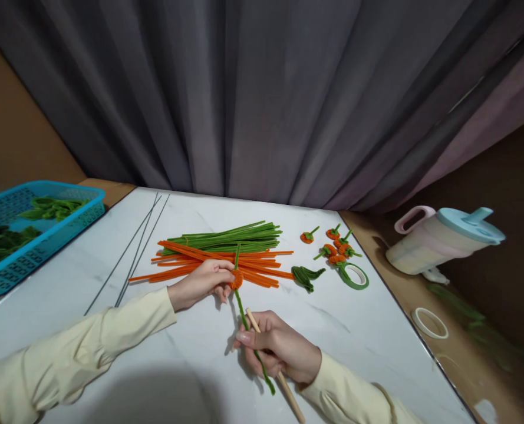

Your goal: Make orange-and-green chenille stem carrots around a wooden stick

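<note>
In the head view, the left hand point(202, 284) pinches with closed fingers a small orange coil point(237, 279) wound on a green pipe cleaner point(249, 327), while the right hand point(279, 348) grips the lower stem together with a wooden stick point(277, 372) on the white table point(359, 335). Several finished orange flowers point(335, 247) lie near the tape roll point(353, 275). Many loose orange pipe cleaners point(226, 265) and green ones point(235, 237) remain, so I judge that much work is left.

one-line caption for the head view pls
Left hand pinches an orange coil on a green pipe cleaner; right hand holds a wooden stick.
</note>
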### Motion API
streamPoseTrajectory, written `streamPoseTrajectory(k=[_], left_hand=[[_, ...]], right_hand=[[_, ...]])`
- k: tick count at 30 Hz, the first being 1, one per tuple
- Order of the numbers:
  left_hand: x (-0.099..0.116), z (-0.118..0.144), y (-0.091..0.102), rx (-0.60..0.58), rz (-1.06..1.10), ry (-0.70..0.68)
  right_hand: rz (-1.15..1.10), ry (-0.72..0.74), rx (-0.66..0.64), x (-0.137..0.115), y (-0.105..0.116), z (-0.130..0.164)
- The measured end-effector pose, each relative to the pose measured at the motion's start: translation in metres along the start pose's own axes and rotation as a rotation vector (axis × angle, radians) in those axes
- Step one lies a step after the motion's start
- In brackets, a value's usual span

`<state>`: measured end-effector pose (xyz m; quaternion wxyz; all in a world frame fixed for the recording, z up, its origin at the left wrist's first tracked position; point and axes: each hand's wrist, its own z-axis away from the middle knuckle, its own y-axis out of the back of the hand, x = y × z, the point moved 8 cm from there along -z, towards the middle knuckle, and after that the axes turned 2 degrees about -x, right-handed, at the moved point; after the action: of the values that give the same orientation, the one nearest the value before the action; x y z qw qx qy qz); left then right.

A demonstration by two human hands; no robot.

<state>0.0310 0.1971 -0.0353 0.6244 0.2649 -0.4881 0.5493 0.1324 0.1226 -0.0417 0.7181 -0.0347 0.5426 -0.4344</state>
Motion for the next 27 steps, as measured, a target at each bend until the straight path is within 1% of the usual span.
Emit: streamPoseTrajectory(k=[7,11,19,24,27], left_hand=[[0.0016,0.0000,-0.0001,-0.010,0.025,-0.002],[0.0020,-0.0011,0.0037,0.016,0.030,-0.005],[0.0049,-0.0012,0.0075,0.072,0.039,-0.053],[0.0043,0.0003,0.0043,0.052,0.031,-0.076],[0.0038,0.0035,-0.0010,0.009,0.024,-0.078]], right_hand=[[0.023,0.002,0.009,-0.0012,0.0016,0.0014],[0.018,-0.004,0.010,-0.0020,0.0025,0.0007],[0.010,0.015,0.001,-0.0055,0.0054,0.0007],[0.024,-0.011,-0.023,-0.0030,0.0079,0.0003],[0.022,-0.004,-0.020,-0.0030,0.0060,-0.0006]])
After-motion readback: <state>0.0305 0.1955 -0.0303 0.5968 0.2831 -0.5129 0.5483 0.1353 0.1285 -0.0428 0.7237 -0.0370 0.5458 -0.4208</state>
